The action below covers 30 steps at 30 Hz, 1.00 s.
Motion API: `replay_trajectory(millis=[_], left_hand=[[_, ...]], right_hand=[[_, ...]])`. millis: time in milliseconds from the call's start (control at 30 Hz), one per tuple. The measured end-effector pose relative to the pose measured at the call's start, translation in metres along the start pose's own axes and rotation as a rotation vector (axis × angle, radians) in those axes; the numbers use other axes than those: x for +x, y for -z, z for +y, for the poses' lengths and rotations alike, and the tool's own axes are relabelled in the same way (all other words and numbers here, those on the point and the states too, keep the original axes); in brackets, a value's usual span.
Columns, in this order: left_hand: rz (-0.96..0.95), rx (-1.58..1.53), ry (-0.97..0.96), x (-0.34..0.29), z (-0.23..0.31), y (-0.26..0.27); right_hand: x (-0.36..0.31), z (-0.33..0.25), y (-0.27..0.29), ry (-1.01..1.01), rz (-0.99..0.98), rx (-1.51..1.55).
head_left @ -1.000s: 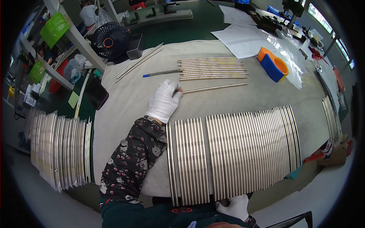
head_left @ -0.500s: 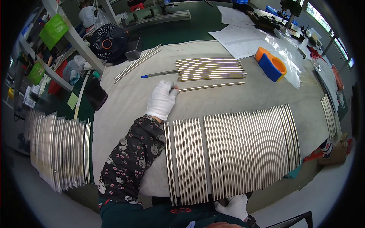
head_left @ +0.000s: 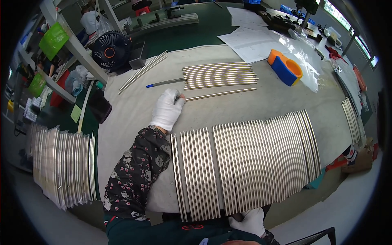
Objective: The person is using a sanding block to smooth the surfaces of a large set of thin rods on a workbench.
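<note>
The left hand (head_left: pixel 168 109) pinches a slim, shiny silver rod (head_left: pixel 222 94) — grip of the right hand (head_left: pixel 250 223) unclear.

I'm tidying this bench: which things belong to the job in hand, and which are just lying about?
Likely the job:
- single rod, at the left hand
- rod group beyond it
- nearer rods

Likely lying about:
- fan
- papers
- orange-and-blue object

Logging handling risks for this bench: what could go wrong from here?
1. The left hand is at one end of the loose rod, close to the rod group; a swing might knock them together.
2. The patterned sleeve lies right beside the big rod row; it could nudge the leftmost rods askew.
3. The right hand is by the row's near ends; a bump might shift rods.
</note>
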State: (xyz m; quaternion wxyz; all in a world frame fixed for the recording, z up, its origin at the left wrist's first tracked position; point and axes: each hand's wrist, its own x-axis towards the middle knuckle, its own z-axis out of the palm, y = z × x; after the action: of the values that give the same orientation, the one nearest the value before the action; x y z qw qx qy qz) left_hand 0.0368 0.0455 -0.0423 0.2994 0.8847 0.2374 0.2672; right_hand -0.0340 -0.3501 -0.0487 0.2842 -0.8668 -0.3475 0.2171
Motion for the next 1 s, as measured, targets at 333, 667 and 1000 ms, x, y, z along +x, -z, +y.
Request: replay_trajectory(millis=[333,667,1000], left_hand=[[-0.047,-0.001,0.015,0.002,-0.004,0.0],[0.049,0.427,-0.022,0.021,0.039,0.002],[-0.226,0.32,-0.498,-0.081,0.049,0.104]], right_hand=[[-0.001,0.007,-0.001,0.011,-0.047,-0.056],[-0.012,0.001,-0.003,0.061,0.041,-0.16],[-0.022,-0.011,-0.006,0.113,0.138,-0.211]])
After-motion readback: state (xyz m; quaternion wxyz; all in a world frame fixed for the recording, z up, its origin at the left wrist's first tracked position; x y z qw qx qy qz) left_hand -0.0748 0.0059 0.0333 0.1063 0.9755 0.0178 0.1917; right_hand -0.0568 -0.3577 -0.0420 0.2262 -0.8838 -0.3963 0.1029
